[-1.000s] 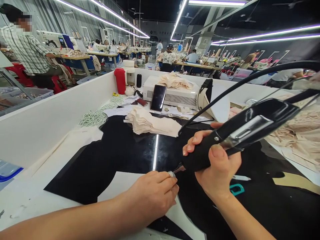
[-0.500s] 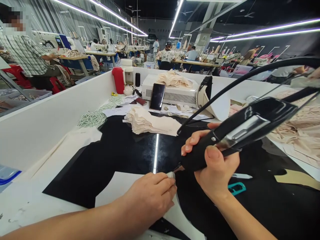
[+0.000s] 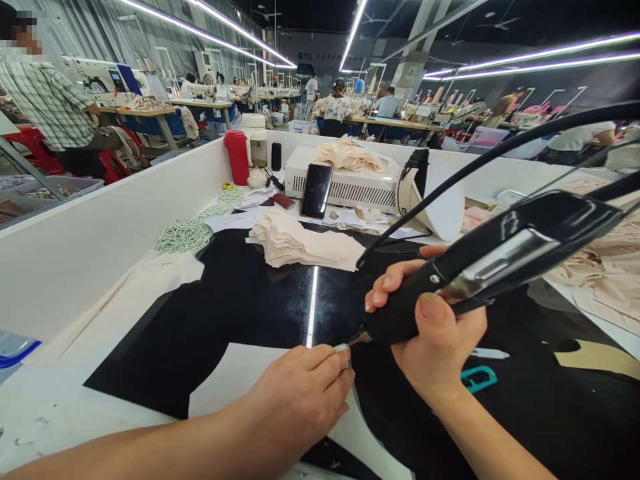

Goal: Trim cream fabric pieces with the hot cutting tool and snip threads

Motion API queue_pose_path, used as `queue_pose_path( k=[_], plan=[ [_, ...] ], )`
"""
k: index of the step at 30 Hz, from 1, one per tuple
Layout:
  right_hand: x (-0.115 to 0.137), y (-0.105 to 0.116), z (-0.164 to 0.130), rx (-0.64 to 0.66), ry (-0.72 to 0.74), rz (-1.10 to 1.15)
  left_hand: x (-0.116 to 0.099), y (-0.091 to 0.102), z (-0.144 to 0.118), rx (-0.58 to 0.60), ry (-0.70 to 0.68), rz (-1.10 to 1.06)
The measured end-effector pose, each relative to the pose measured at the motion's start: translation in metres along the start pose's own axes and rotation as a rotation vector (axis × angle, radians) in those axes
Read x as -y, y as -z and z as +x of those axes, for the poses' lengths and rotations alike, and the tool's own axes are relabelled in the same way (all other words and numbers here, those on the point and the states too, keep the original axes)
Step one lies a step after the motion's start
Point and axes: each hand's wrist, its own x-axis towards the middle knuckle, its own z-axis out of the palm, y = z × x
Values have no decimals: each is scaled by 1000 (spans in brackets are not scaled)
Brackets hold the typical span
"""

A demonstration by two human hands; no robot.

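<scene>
Workbench: a white walled bench (image 3: 100, 227) with a glossy black mat (image 3: 240, 307) over its middle; the far and left sides stand up like the walls of a shallow bin.
In the bench: a white vented machine box (image 3: 350, 187) at the back with pale fabric heaped on top, a stack of cream fabric pieces (image 3: 300, 245) on the mat, a coil of pale green cord (image 3: 187, 235) by the left wall, a dark phone (image 3: 317, 191) leaning on the box.
Far corner: a red flask (image 3: 237, 157), a white-lidded jar and a small black cylinder stand together; what is inside them cannot be made out.
Cutting tool: a black corded hand tool (image 3: 480, 267), tilted, its thin tip down at the mat near the fabric edge.
White piece: a white fabric piece (image 3: 235, 380) lies flat on the mat under the left hand; its lower part runs out of the frame.
Right hand: the right hand (image 3: 435, 340) is wrapped closed round the tool's grip, thumb on top.
Left hand: the left hand (image 3: 300, 393) rests curled on the white piece, fingertips pinching its edge right beside the tool tip; the pinched bit is too small to tell apart.
Left edge: a blue-rimmed clear tray (image 3: 15, 348) is cut off, contents unseen.
Teal item: a small teal object (image 3: 479, 379) lies on the mat, half hidden by the right wrist.
</scene>
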Motion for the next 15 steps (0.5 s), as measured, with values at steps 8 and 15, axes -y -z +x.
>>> queue_pose_path(
  k=[8,15],
  plan=[
    [4,0,1,-15,-27,9,0,-3,-1,21,-2,7],
    [11,-4,7,-71,-12,27,-2,-7,-2,-58,25,-15]
  ],
)
